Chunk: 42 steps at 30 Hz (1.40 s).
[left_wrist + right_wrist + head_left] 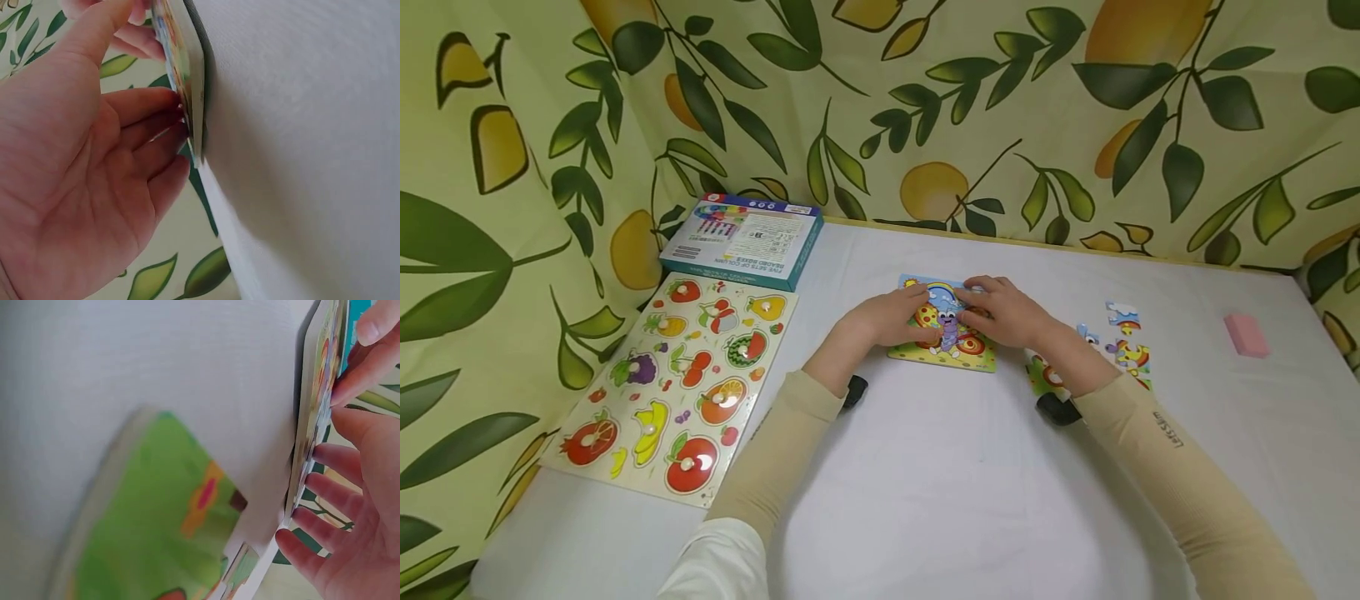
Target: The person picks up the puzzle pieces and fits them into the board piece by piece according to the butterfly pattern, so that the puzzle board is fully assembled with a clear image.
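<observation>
A square jigsaw puzzle (955,354) with a purple butterfly, a rainbow and a sun lies flat on the white-covered table. On its left part rest the fingertips of my left hand (889,318); that palm is raised in the left wrist view, fingers slightly bent against the picture. My right hand (1009,315) reaches over the upper right part, its fingers spread and touching the picture in the right wrist view. The two thumbs point toward each other over the butterfly. Part of the picture is hidden under both hands.
Beside my right forearm lie a second, green-edged puzzle board (156,506) and several loose puzzle pieces (1126,342). A pink block (1247,335) sits farther right. To the left are a fruit knob puzzle board (658,379) and a teal-sided box (741,242); a leaf-patterned curtain (880,125) hangs behind.
</observation>
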{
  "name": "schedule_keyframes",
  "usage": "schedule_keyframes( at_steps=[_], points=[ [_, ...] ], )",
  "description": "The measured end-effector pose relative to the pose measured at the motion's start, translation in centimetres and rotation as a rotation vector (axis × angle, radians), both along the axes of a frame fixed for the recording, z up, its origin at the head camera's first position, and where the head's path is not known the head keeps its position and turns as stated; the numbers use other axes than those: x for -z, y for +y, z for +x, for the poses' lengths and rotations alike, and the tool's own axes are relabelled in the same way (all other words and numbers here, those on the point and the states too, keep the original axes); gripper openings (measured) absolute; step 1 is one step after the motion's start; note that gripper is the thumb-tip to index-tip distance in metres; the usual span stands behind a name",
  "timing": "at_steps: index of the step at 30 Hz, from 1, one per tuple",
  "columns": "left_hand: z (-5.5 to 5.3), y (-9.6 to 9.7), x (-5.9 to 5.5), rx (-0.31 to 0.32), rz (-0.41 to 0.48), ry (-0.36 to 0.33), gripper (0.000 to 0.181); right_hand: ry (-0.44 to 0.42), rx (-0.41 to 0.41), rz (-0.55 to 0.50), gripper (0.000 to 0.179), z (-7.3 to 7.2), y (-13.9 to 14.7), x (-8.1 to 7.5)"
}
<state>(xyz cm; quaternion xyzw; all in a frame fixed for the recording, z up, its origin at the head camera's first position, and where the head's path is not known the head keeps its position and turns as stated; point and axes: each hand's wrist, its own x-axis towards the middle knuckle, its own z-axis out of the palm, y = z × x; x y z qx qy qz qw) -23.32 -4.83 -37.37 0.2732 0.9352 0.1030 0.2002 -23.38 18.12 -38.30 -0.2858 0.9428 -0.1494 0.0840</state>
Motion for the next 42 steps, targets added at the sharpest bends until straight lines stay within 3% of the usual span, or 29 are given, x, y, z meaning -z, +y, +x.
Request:
schedule_keyframes(
  at_steps=[2,6,14,19,22,28,32,36,42],
  points=[
    [0.0,0.1,0.0,-0.022,0.021,-0.041,0.082,0.007,0.005,0.003,0.052,0.1,0.0,0.0],
    [-0.1,0.2,0.1,-0.017,0.004,-0.042,0.083,0.015,-0.001,0.015,0.056,0.3,0.2,0.1],
    [0.1,0.7,0.0,0.01,-0.059,0.02,0.082,0.005,0.009,0.032,0.056,0.5,0.4,0.3],
    [0.1,0.9,-0.1,0.005,-0.073,0.039,0.081,-0.005,0.006,-0.028,0.054,0.3,0.8,0.2],
    [0.2,0.8,-0.2,-0.008,-0.067,0.031,0.081,-0.018,0.069,-0.136,0.05,0.3,1.9,-0.5],
    [0.3,0.5,-0.2,-0.013,-0.055,0.024,0.081,-0.041,0.343,-0.278,0.046,0.7,7.1,-2.8],
    [0.4,0.5,-0.1,-0.018,-0.049,0.017,0.08,-0.115,0.467,-0.241,0.058,1.5,11.9,-3.0],
    [0.4,0.5,-0.1,-0.017,-0.046,0.012,0.079,-0.208,0.556,-0.162,0.068,2.1,16.3,-2.0],
    [0.3,0.6,-0.1,-0.013,-0.031,0.009,0.077,-0.265,0.585,-0.098,0.078,2.8,19.7,-0.9]
  ],
)
